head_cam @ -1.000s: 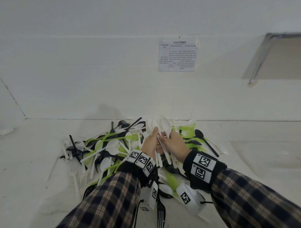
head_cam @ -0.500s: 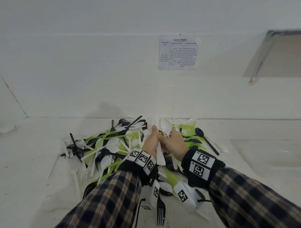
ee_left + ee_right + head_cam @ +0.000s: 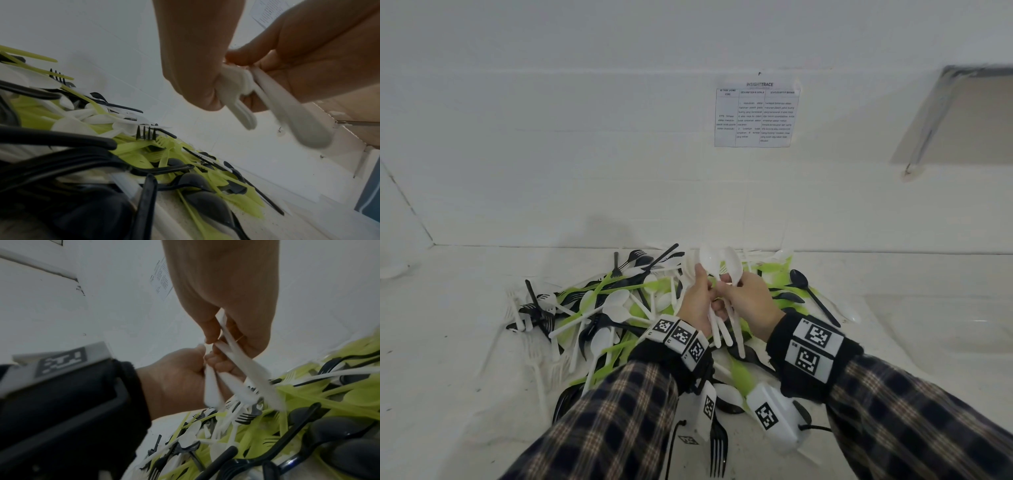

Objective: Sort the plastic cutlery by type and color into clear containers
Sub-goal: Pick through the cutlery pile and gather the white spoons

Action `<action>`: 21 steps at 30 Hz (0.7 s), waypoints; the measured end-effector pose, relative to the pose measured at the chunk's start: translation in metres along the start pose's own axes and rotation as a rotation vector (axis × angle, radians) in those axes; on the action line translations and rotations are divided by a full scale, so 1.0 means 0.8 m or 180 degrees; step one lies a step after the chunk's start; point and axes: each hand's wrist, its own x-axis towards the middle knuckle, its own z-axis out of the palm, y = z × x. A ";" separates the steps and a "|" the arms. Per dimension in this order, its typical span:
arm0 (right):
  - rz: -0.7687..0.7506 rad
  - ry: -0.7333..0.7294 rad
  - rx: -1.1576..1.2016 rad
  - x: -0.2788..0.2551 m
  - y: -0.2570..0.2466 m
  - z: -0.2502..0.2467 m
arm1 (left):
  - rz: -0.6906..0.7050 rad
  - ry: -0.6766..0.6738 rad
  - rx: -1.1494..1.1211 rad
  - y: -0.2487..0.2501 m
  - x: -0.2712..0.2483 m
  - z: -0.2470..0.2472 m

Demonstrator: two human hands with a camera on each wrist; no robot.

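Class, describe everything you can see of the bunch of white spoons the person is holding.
The white spoons are smooth, glossy plastic, several bunched together. Their oval bowls point up and away, handles hanging down past the wrists. The left hand grips the handles; the right hand pinches one spoon beside them. The bunch is held above the mixed cutlery pile.
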 end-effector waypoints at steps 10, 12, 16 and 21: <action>-0.0067 0.0068 -0.0774 0.003 0.005 0.002 | -0.0029 0.0055 0.0334 -0.004 0.005 -0.005; -0.0288 0.0192 -0.1401 0.007 0.007 0.005 | -0.0102 -0.0076 0.0328 -0.003 0.001 -0.004; -0.0380 0.0143 -0.1687 0.006 0.006 0.006 | -0.0364 -0.0223 0.0001 0.000 -0.008 -0.001; 0.0012 -0.0021 -0.0792 0.001 0.005 0.005 | -0.0040 0.0150 0.0005 0.002 -0.007 -0.003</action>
